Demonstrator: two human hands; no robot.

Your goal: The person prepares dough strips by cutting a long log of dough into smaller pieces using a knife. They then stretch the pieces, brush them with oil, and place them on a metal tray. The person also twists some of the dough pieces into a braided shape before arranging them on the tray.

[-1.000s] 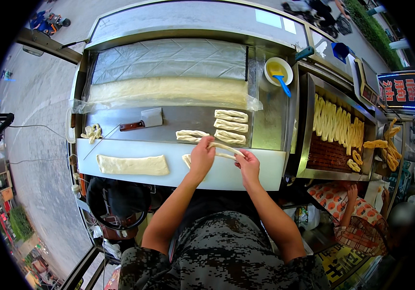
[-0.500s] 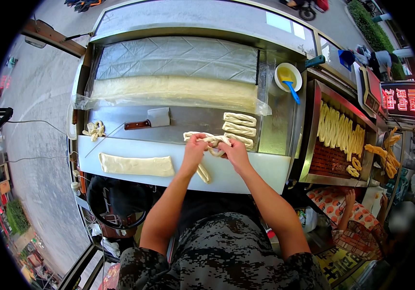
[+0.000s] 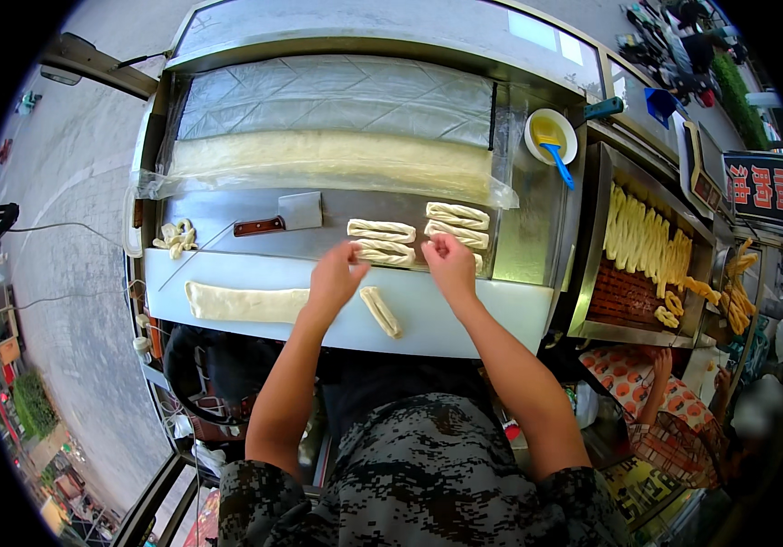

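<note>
My left hand (image 3: 335,279) is just above the white board, thumb and fingertips slightly apart and holding nothing. It is beside the left end of a folded, slit dough strip (image 3: 385,253); a similar strip (image 3: 381,230) lies behind it. My right hand (image 3: 451,266) has its fingers curled together with no dough visible in them. It partly covers a row of folded strips (image 3: 457,216) on the right. A narrow dough piece (image 3: 380,312) rests between my forearms. The flat dough sheet (image 3: 241,302) lies at the left, its right end hidden by my left wrist.
A cleaver (image 3: 300,211) and a thin stick (image 3: 198,255) lie near dough scraps (image 3: 175,239). Plastic covers a long dough slab (image 3: 318,162) behind. A white bowl (image 3: 570,137) holds a blue brush (image 3: 556,165). Rightward, a metal tray (image 3: 617,335) holds dough twists, with another person beside it.
The twisted dough strip left my fingers and now lies in front of another on the left. My hands moved apart, the left one toward the flat sheet.
</note>
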